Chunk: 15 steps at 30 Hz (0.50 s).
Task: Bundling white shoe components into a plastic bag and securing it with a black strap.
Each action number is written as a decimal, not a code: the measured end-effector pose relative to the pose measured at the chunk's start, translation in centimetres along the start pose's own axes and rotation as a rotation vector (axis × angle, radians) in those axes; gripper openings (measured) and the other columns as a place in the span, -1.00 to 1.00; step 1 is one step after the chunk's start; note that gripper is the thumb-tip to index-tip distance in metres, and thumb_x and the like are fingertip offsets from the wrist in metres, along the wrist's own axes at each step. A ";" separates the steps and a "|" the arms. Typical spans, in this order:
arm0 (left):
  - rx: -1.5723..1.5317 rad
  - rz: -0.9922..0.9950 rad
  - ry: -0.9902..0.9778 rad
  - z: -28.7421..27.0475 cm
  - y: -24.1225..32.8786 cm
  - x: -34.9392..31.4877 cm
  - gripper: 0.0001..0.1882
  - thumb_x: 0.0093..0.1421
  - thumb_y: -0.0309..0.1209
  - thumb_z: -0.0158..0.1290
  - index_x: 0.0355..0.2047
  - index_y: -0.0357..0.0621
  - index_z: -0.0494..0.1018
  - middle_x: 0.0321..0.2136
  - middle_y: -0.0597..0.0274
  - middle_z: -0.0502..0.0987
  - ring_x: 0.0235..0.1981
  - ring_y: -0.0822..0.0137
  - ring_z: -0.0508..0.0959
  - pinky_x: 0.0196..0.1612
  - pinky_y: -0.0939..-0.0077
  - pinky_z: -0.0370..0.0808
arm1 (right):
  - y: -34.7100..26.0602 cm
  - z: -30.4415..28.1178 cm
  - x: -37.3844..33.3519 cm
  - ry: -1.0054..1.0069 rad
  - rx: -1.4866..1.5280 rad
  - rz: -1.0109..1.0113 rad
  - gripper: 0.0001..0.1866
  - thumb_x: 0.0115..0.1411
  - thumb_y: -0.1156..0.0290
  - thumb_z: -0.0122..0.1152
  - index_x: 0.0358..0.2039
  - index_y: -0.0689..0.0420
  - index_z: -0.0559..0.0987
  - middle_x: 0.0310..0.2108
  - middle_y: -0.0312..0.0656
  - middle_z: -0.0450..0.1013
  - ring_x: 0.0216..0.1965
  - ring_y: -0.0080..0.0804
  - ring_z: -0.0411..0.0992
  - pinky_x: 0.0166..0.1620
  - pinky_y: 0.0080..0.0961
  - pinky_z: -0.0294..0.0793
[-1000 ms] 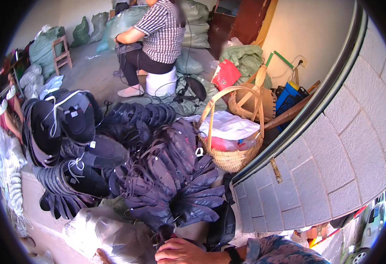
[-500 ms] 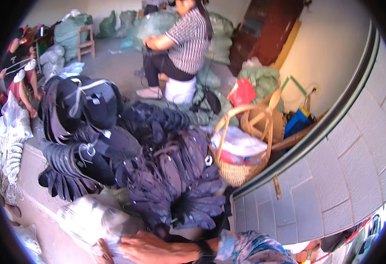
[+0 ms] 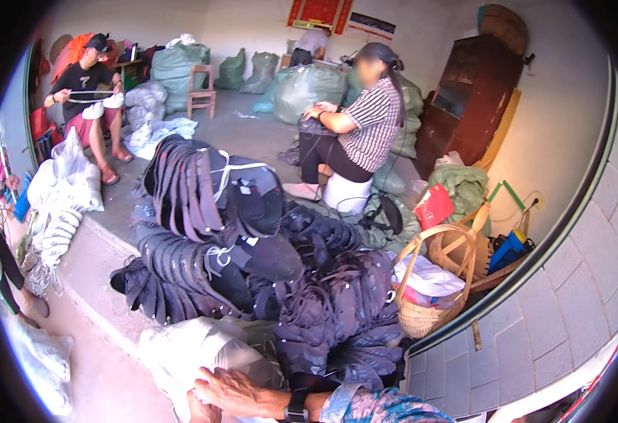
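Observation:
My right hand (image 3: 233, 392) lies on top of a bulging white plastic bag (image 3: 189, 349) at the bottom edge, fingers curled over a fold of it. A dark watch sits on that wrist, above a blue patterned sleeve. Just under it a bit of my left hand (image 3: 195, 410) shows against the same bag, mostly cut off by the frame edge. Right behind the bag rises a big heap of dark navy shoe uppers (image 3: 337, 317), bundled and tied with white string.
A woven basket (image 3: 429, 310) with cloth stands right of the heap by a stone wall. A person in a striped shirt (image 3: 365, 134) sits on a white bucket behind the heap. Another person (image 3: 83, 92) sits far left. White bundles (image 3: 62, 204) and green sacks (image 3: 309, 84) lie around.
The view has swung up and left, bringing the seated people more into view. My right hand has stayed on the white bag, shifting slightly rightward in frame.

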<state>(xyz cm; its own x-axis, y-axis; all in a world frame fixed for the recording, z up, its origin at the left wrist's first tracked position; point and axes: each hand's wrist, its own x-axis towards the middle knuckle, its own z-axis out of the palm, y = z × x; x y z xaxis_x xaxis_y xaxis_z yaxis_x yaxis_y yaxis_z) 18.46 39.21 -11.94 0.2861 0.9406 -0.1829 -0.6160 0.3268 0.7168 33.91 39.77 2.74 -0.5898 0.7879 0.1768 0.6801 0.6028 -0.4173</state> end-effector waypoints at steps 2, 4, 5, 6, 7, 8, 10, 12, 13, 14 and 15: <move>0.263 0.116 0.072 1.1 -0.2 1.0 -0.91 0.14 -0.48 -0.01 -0.37 -0.24 0.44 -0.47 0.26 0.47 -0.48 0.41 0.48 -0.45 0.44 0.44 | 0.5 -0.6 0.2 0.122 -0.013 -0.040 -0.79 0.14 0.30 -0.01 -0.40 0.20 0.43 -0.34 -0.07 0.33 -0.42 -0.15 0.46 -0.38 -0.24 0.47; 0.100 0.024 0.256 3.8 1.9 0.7 -0.94 0.07 -0.51 0.03 -0.45 -0.25 0.44 -0.58 0.21 0.48 -0.54 0.36 0.49 -0.47 0.43 0.43 | 0.7 0.1 0.2 0.024 0.053 0.040 -0.80 0.13 0.31 0.01 -0.39 0.19 0.44 -0.34 -0.05 0.35 -0.42 -0.11 0.46 -0.37 -0.22 0.46; 0.529 0.183 0.156 4.2 2.7 0.5 -0.92 0.04 -0.49 0.04 -0.47 -0.27 0.44 -0.61 0.16 0.48 -0.56 0.33 0.50 -0.46 0.42 0.43 | 0.9 0.2 0.2 0.014 0.071 0.035 -0.80 0.13 0.31 0.01 -0.39 0.19 0.44 -0.34 -0.05 0.35 -0.42 -0.11 0.46 -0.37 -0.22 0.46; 0.959 0.334 0.043 4.5 3.3 0.1 -0.90 0.01 -0.48 0.06 -0.49 -0.28 0.45 -0.65 0.11 0.48 -0.57 0.29 0.51 -0.46 0.41 0.44 | 1.1 0.0 0.5 -0.026 0.110 0.093 -0.80 0.12 0.31 0.01 -0.41 0.20 0.44 -0.36 -0.04 0.36 -0.41 -0.09 0.45 -0.37 -0.20 0.45; 1.015 0.346 -0.006 5.0 3.7 -0.1 -0.89 0.03 -0.49 0.01 -0.52 -0.30 0.44 -0.62 0.02 0.50 -0.54 0.19 0.53 -0.42 0.38 0.44 | 1.4 -0.3 0.6 -0.063 0.140 0.149 -0.79 0.12 0.30 0.02 -0.42 0.21 0.44 -0.38 -0.03 0.38 -0.41 -0.07 0.45 -0.37 -0.18 0.43; 1.019 0.342 0.009 5.3 4.0 -0.4 -0.89 0.03 -0.49 0.01 -0.52 -0.30 0.44 -0.62 0.02 0.50 -0.54 0.19 0.53 -0.42 0.38 0.44 | 1.5 -0.3 0.5 -0.070 0.149 0.139 -0.79 0.12 0.30 0.02 -0.42 0.21 0.44 -0.38 -0.03 0.38 -0.41 -0.07 0.45 -0.37 -0.18 0.43; 1.233 0.436 -0.110 6.3 4.7 -0.6 -0.91 0.02 -0.50 0.01 -0.50 -0.29 0.44 -0.61 0.02 0.50 -0.55 0.07 0.53 -0.45 0.35 0.43 | 1.9 -0.6 0.2 -0.008 0.323 0.210 -0.78 0.11 0.31 0.01 -0.49 0.23 0.44 -0.44 -0.03 0.41 -0.42 -0.02 0.43 -0.37 -0.15 0.39; 1.192 0.393 -0.100 7.7 5.4 -1.0 -0.92 0.01 -0.50 0.02 -0.52 -0.28 0.42 -0.60 0.01 0.50 -0.54 0.03 0.52 -0.47 0.32 0.42 | 1.7 -0.6 -0.1 0.108 0.387 0.162 -0.77 0.11 0.33 -0.01 -0.55 0.24 0.42 -0.48 -0.03 0.40 -0.44 0.02 0.42 -0.36 -0.14 0.36; 1.195 0.382 -0.098 7.8 5.4 -1.2 -0.93 0.00 -0.51 0.03 -0.52 -0.28 0.42 -0.60 -0.01 0.49 -0.53 0.01 0.52 -0.47 0.31 0.42 | 1.7 -0.8 -0.1 0.059 0.418 0.234 -0.77 0.11 0.33 -0.01 -0.55 0.24 0.42 -0.48 -0.02 0.40 -0.42 0.03 0.41 -0.35 -0.14 0.36; 1.198 0.372 -0.097 7.8 5.5 -1.3 -0.93 -0.01 -0.51 0.03 -0.51 -0.28 0.42 -0.59 -0.02 0.49 -0.52 -0.01 0.52 -0.47 0.30 0.42 | 1.7 -0.8 0.0 0.009 0.448 0.306 -0.76 0.11 0.32 0.00 -0.56 0.23 0.42 -0.47 -0.02 0.41 -0.41 0.03 0.41 -0.33 -0.14 0.36; 1.222 0.438 -0.087 7.3 4.8 -1.2 -0.93 -0.04 -0.51 0.07 -0.56 -0.24 0.42 -0.63 0.00 0.47 -0.57 -0.01 0.50 -0.49 0.30 0.42 | 2.0 0.1 -0.1 -0.033 0.417 0.307 -0.73 0.13 0.26 0.02 -0.50 0.23 0.42 -0.41 -0.01 0.42 -0.37 0.02 0.42 -0.31 -0.14 0.37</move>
<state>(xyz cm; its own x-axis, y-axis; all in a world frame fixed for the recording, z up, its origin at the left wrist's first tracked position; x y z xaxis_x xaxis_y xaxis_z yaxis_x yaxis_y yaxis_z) 20.52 38.96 -3.36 0.3071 0.9231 0.2315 0.3805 -0.3421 0.8592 35.26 40.83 1.79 -0.4083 0.9122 -0.0349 0.5963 0.2376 -0.7668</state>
